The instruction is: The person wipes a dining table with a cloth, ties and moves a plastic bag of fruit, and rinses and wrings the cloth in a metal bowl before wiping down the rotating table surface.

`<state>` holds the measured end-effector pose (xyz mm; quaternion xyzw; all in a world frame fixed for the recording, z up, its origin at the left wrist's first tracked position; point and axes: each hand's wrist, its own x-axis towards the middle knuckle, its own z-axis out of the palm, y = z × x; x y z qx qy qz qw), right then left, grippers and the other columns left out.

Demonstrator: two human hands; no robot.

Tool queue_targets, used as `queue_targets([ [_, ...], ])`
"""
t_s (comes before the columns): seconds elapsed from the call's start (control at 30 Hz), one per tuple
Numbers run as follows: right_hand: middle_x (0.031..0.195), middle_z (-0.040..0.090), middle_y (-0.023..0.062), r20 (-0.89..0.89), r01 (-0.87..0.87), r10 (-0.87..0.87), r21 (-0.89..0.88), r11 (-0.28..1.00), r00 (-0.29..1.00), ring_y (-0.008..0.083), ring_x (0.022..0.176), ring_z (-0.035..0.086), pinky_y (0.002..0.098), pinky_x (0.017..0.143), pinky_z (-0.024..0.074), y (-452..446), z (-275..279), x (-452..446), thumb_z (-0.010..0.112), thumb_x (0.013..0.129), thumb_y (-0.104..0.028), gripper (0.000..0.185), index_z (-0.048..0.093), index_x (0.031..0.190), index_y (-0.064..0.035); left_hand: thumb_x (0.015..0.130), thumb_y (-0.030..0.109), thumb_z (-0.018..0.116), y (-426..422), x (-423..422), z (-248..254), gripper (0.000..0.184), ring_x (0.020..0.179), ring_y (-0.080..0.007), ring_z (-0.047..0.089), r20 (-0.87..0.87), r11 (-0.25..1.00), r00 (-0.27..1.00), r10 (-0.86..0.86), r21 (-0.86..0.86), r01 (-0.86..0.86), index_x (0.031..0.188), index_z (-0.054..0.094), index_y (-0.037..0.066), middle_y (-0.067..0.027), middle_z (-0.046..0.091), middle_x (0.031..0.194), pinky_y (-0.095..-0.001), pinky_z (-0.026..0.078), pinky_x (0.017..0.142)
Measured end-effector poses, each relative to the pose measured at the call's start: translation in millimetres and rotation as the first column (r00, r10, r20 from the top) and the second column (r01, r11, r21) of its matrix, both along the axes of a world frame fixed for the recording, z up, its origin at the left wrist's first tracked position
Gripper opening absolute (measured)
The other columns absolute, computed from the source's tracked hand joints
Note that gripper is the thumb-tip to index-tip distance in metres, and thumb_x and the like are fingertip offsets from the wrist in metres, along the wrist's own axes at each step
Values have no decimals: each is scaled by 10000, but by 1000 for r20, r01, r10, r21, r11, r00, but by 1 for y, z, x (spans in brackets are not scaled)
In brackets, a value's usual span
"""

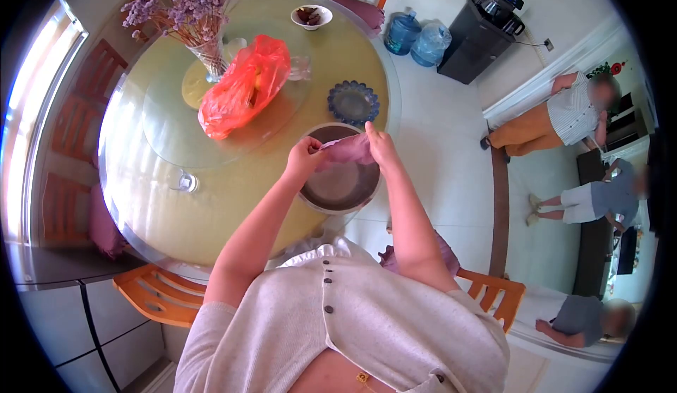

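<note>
A purple-pink cloth (347,151) is stretched between my two hands above a round metal basin (340,190) at the table's right edge. My left hand (305,157) pinches the cloth's left end. At its right end, my right hand (381,146) grips it with the fingers pressed together. Just behind the basin lies a blue scalloped dish (353,102). A red plastic bag (248,86) rests on the glass turntable, its contents mostly hidden.
On the round table (233,209) stand a vase of dried purple flowers (209,58), a white bowl (311,17) and a small glass (185,181). Wooden chairs (163,295) surround it. Water bottles (430,43) and a dispenser (476,40) stand beyond. Several people (564,114) are at the right.
</note>
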<state>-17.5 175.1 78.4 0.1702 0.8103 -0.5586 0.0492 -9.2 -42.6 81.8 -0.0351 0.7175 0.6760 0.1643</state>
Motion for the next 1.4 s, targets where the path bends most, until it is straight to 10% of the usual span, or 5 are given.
queue_targets([
  [0.1, 804, 653, 97, -47, -65, 53, -288, 955, 997, 171, 756, 605, 319, 760, 492, -2, 23, 2, 518, 936, -470, 523, 639, 850, 32, 849, 200, 647, -6, 3, 32, 197, 721, -196, 639, -250, 888, 956, -154, -459, 23, 921, 627, 17, -109, 642, 785, -324, 482, 659],
  [0.53, 953, 626, -2, -251, -546, 485, -356, 758, 838, 69, 872, 568, 211, 798, 451, -110, 143, -21, 585, 782, -4, 299, 630, 1078, -13, 885, 118, 634, -150, 8, 118, 123, 646, -81, 493, -545, 956, 833, 97, -183, -231, 900, 620, -4, -17, 557, 689, -252, 438, 607],
  [1.07, 920, 708, 124, 407, -813, 737, 24, 582, 540, 187, 893, 659, 325, 821, 498, -211, -93, 149, 530, 741, 32, 295, 728, 939, -62, 790, 151, 649, -290, 184, -88, 202, 832, -245, 677, 134, 721, 906, -401, -565, 402, 969, 671, 61, -112, 699, 892, -339, 523, 767],
  [1.23, 952, 676, 157, 347, -512, 521, -124, 850, 780, 273, 917, 635, 376, 846, 488, -216, -98, 133, 626, 758, -56, 276, 676, 1028, -38, 814, 226, 657, -296, 153, -85, 275, 873, -316, 649, 278, 763, 946, -165, -572, 301, 1035, 642, 62, -126, 682, 949, -412, 507, 783],
  [1.4, 999, 552, 169, -362, -2, 250, 564, 826, 898, 350, 979, 539, 442, 848, 449, -281, -92, 137, 679, 711, -77, 367, 530, 1046, -52, 815, 209, 657, -288, 141, -90, 437, 1071, -368, 552, -146, 617, 974, -175, -787, -7, 1209, 534, 68, -161, 559, 1203, -448, 469, 893],
])
